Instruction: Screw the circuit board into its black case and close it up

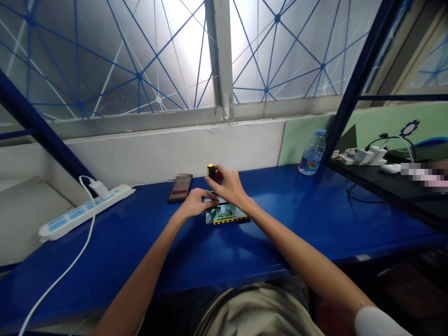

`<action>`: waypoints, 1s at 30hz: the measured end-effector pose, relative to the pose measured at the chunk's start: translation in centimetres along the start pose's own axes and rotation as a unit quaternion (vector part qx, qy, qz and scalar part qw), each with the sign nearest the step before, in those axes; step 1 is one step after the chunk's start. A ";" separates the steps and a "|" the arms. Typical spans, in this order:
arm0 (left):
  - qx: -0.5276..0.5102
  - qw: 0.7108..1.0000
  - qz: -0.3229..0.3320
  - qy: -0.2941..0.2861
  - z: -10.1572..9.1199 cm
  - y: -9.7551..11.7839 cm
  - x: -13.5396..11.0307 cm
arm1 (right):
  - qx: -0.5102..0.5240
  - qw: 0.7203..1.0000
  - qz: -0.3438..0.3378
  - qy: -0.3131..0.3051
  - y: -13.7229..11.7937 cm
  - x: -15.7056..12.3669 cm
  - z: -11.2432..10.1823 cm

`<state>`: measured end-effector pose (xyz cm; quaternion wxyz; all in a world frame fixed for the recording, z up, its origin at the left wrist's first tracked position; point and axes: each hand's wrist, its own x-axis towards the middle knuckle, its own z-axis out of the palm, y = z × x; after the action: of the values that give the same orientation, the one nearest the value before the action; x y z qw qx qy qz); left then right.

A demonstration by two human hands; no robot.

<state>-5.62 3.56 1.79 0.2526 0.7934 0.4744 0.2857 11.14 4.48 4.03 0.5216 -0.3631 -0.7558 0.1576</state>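
Observation:
A green circuit board (pixel 229 211) with a yellow-and-black striped front edge lies on the blue table. Above its left part, my right hand (pixel 229 184) grips a screwdriver (pixel 211 171) by its black handle with a yellow cap; the tool stands about upright. My left hand (pixel 196 201) rests at the board's left rear, thumb and forefinger drawn together near the lower end of the screwdriver. Whatever lies between those fingertips is too small to make out. The screwdriver's tip is hidden behind the fingers.
A phone (pixel 180 188) lies behind my left hand. On the left is a white power strip (pixel 84 212) with a plugged-in charger and trailing cable. A water bottle (pixel 312 154) stands at the back right. Farther right, a black desk holds chargers and a mouse (pixel 391 168).

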 end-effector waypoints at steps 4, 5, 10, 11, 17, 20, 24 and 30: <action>0.003 1.000 -0.003 0.001 0.0 0.3 -0.1 | -0.001 1.000 0.003 0.001 0.0 -0.1 -0.1; 0.005 1.000 -0.003 0.000 0.0 0.4 -0.1 | -0.004 1.000 0.003 0.002 0.0 -0.1 -0.1; 0.008 1.000 -0.003 -0.003 0.2 0.6 -0.1 | -0.007 1.000 -0.002 0.002 0.2 -0.2 0.1; 0.007 1.000 -0.002 -0.003 0.2 0.6 -0.1 | -0.005 1.000 -0.004 0.001 0.3 -0.2 0.1; 0.012 1.000 -0.005 0.022 0.2 0.6 -0.2 | 0.003 1.000 -0.012 -0.002 0.6 -0.2 0.2; 0.004 0.999 -0.014 0.049 0.2 0.7 -0.2 | -0.005 1.000 -0.009 -0.005 0.5 -0.2 0.1; -0.009 0.998 -0.014 0.053 0.1 1.1 -0.2 | -0.030 1.000 -0.002 -0.002 0.5 -0.3 0.0; -0.004 0.999 0.002 0.049 0.1 1.2 -0.1 | -0.031 0.999 -0.009 -0.010 0.7 -0.7 -0.4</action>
<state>-4.89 2.94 2.51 0.2315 0.7786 0.4832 0.3267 11.87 4.42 3.26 0.5036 -0.3705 -0.7691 0.1327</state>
